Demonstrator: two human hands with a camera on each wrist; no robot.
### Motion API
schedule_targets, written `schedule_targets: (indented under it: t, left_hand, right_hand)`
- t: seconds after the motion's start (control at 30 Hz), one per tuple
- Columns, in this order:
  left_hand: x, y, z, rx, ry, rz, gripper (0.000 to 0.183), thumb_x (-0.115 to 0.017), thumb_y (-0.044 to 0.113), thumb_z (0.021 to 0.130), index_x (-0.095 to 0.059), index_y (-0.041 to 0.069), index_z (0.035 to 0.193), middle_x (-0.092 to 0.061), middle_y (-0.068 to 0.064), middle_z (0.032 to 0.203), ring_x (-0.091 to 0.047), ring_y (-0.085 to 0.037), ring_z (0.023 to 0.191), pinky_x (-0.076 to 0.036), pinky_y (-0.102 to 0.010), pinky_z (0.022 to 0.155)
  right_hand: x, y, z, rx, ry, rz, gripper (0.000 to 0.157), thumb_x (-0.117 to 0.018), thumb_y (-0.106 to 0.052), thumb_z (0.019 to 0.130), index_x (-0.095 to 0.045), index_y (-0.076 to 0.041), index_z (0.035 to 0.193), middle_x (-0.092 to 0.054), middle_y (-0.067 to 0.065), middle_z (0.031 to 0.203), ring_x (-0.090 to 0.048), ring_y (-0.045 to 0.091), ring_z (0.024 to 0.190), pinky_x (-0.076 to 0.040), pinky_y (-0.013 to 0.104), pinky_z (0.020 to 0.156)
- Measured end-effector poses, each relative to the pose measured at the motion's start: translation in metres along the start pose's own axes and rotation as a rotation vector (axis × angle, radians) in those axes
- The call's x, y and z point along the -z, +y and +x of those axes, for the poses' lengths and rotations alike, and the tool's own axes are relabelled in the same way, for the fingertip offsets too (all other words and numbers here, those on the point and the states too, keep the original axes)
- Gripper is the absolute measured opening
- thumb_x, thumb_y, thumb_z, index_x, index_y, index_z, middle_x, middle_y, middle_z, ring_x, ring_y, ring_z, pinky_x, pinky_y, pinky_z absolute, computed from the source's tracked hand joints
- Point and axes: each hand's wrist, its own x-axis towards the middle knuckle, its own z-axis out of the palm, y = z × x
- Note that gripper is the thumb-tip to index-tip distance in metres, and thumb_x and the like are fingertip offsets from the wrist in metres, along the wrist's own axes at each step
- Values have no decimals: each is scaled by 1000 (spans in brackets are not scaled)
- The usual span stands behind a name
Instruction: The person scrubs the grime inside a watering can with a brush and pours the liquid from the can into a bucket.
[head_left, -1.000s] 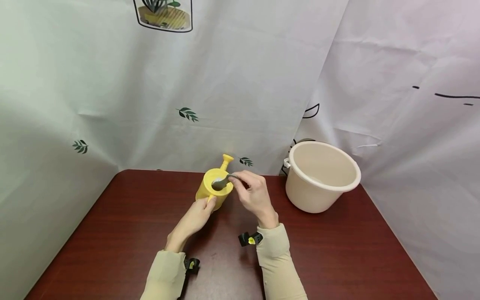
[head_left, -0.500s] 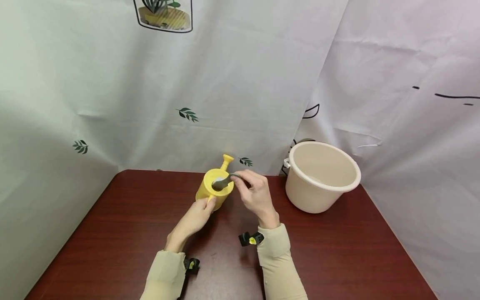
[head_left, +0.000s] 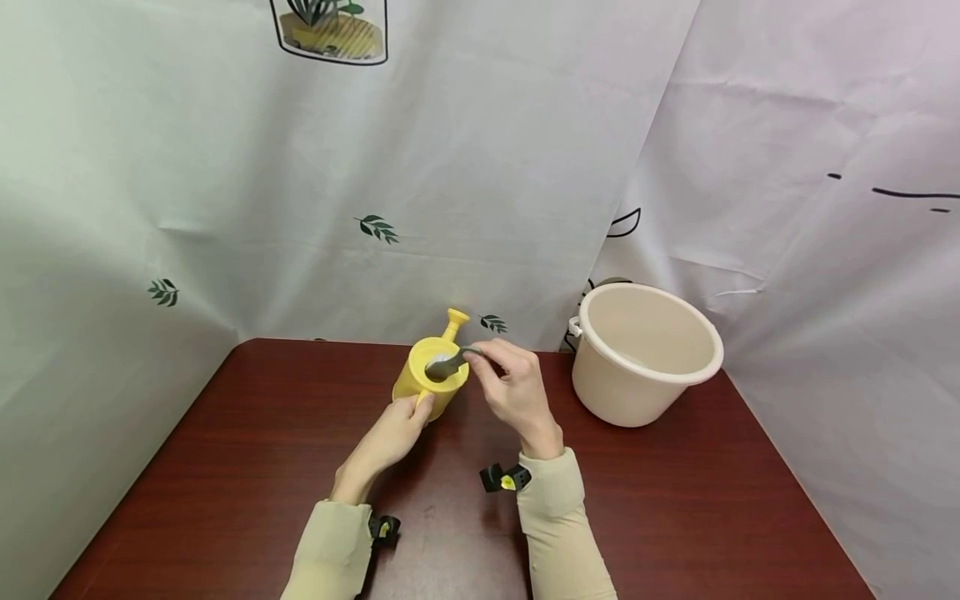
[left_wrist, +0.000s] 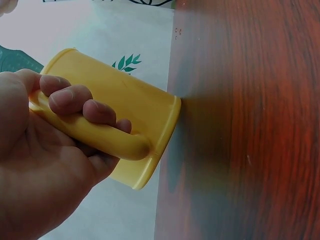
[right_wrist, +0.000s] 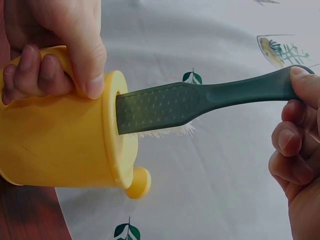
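Observation:
My left hand (head_left: 393, 429) grips the handle of a yellow watering can (head_left: 411, 379), its fingers curled round the handle in the left wrist view. The can is tilted, its spout toward the back wall. In the right wrist view, my right hand (right_wrist: 302, 145) pinches the handle end of a dark green scrubbing brush (right_wrist: 160, 105) with pale bristles. The brush head is partly inside the can's round top opening, so its far end is hidden. From the head view, the right hand (head_left: 513, 387) is just right of the can's rim.
A cream bucket (head_left: 622, 392) stands at the table's back right. The dark red wooden table (head_left: 225, 483) meets a white sheet (head_left: 510, 167) with printed leaves behind and at the sides.
My right hand and the brush have shifted very slightly to the right. The left hand and the watering can hold nearly the same position.

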Motion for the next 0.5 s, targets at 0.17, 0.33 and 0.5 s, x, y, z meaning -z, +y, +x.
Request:
schedule_targets:
  t: [0.17,0.33,0.5]
  left_hand:
    - [0,1,-1,-3,3,2,46,-40,34,106,-46,11,67,-37,3,60,-32,-13,52,-31,-28,52]
    - [0,0,-1,-2,4,2,47,-40,35,106,-46,11,67,-37,3,59,-32,-12,52,-31,-28,53]
    - [0,0,-1,0,6,-4,47,-41,36,106,-45,11,67,-37,3,60,-31,-12,53,-31,-28,53]
  right_hand:
    - [1,-2,1,9,-7,-11,10,-66,-13,95,-72,-5,93,-61,-2,76,-48,8,62,-40,22,57]
    - [2,-5,2,22,-3,-10,10,-66,-12,95,-72,-5,92,-60,-2,75,-48,8,62,-40,22,56]
    - [3,-7,3,25,-5,-7,8,-66,-11,94,-72,-5,91,-59,-2,75,-48,8,62,-40,22,57]
